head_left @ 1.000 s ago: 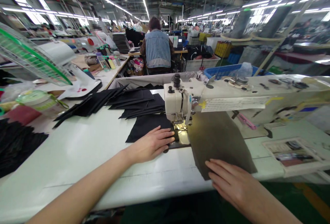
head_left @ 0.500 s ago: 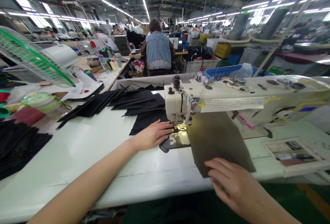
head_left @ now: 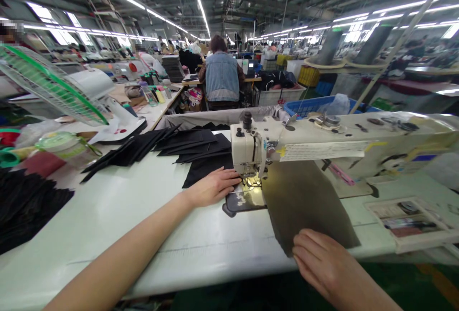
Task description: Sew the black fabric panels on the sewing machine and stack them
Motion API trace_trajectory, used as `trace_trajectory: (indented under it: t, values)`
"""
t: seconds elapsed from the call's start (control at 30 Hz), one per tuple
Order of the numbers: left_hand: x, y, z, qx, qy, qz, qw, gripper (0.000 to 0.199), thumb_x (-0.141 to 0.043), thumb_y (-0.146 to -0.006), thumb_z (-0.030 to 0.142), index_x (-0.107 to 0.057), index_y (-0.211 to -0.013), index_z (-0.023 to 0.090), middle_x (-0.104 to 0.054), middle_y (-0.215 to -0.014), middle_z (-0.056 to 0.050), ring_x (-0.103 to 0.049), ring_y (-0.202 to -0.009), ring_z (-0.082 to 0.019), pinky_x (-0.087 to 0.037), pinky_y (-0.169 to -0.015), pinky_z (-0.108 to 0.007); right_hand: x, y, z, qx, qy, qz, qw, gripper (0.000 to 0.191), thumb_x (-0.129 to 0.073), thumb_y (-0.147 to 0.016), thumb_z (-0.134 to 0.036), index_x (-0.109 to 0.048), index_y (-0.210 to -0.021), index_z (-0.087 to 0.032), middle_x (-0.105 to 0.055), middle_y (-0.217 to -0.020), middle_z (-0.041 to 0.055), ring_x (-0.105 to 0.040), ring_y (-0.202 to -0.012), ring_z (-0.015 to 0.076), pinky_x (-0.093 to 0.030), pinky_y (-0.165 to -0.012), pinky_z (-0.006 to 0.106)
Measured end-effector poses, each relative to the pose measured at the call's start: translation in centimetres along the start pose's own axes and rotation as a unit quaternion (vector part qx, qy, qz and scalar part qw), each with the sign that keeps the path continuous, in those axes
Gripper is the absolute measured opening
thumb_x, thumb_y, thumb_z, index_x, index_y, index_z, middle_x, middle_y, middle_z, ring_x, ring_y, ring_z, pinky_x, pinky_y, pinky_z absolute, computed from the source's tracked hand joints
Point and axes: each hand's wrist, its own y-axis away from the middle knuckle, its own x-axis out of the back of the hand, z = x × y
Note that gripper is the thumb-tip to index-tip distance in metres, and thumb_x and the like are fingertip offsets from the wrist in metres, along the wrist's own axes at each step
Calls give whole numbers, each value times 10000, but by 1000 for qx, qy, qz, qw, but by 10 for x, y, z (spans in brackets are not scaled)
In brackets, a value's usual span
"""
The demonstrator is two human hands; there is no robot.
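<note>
My left hand (head_left: 212,187) lies flat with fingers stretched out, its fingertips at the black fabric piece (head_left: 201,170) just left of the presser foot (head_left: 254,182). The sewing machine (head_left: 304,134) has its lamp lit over the metal needle plate (head_left: 247,199). To the right of the needle, a dark olive-brown fabric panel (head_left: 308,206) runs under the machine arm and down to the table's front edge. My right hand (head_left: 322,263) has its fingers closed together on that panel's near edge; the thumb is mostly hidden.
Overlapping stacks of black fabric pieces (head_left: 193,143) lie behind my left hand. More dark cloth (head_left: 28,206) sits at far left, near a fan (head_left: 96,96). A small tool tray (head_left: 405,244) is at right. A person in a denim vest (head_left: 221,79) sits ahead, back turned.
My right hand's fingers have drawn together on the panel's near edge, where they were spread before. My left hand stays beside the presser foot. The whole view has shifted slightly.
</note>
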Motion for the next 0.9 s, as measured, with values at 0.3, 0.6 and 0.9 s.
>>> trace_trajectory:
  t: [0.3, 0.6, 0.9]
  values:
    - [-4, 1, -5, -5, -1, 29, 1000, 396, -409, -1054, 273, -571, -1409, 209, -565, -1478, -101, -473, -1406, -258, -319, -1196, -478, 10, -6, 13, -121, -172, -41, 977, 220, -494, -860, -42, -615, -843, -225, -655, -848, 21, -646, -808, 164, -526, -720, 264]
    - [-12, 0, 44, 124, -93, 94, 983, 288, -488, -1020, 298, -678, -1168, 140, -696, -1207, -174, -615, -1210, -324, -421, -1091, -544, 17, -14, 4, -209, -20, 183, 960, 87, -497, -957, -192, -573, -968, -232, -711, -1042, 80, -708, -949, 196, -551, -830, 313]
    - [-16, 22, 109, -142, 142, 26, 979, 418, -466, -970, 180, -571, -1374, 175, -676, -1336, -127, -600, -1295, -249, -421, -1153, -389, 10, -42, -54, -13, -12, 141, 990, 157, -494, -967, -231, -587, -1090, -196, -794, -957, 36, -761, -811, 155, -579, -753, 248]
